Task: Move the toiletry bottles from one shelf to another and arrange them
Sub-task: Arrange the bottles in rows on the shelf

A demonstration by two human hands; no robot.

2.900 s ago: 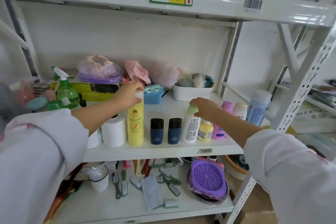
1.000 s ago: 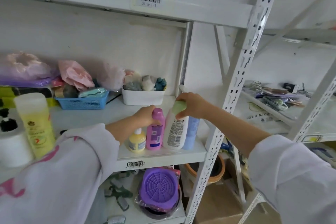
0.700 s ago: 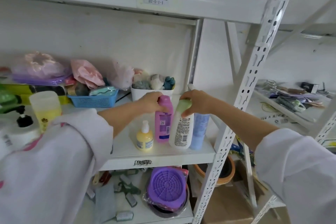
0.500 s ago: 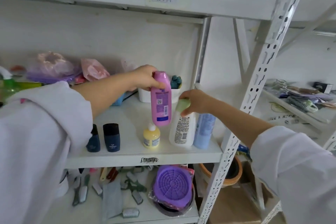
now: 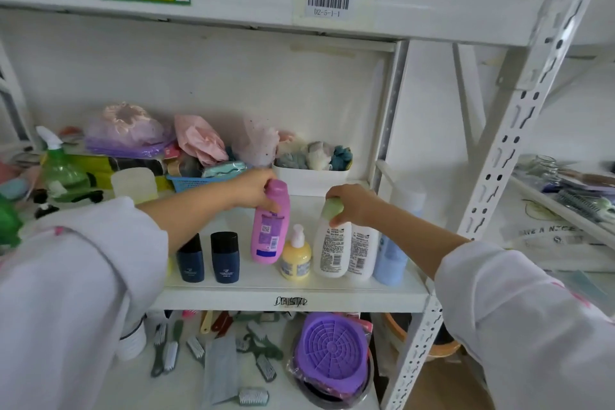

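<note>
Lowered since before, left hand (image 5: 254, 188) grips smooth pink plastic bottle (image 5: 270, 226).

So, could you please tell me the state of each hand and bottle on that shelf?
Left hand: gripping pink bottle.
Pink bottle: tilted, capped.
Right hand: gripping white bottle's cap.
White bottle: upright, capped.
Yellow pump bottle: upright, untouched.
Two navy bottles: upright, capped.

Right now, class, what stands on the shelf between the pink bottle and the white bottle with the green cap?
In the head view, a small yellow pump bottle stands between the pink bottle and the white bottle.
</note>
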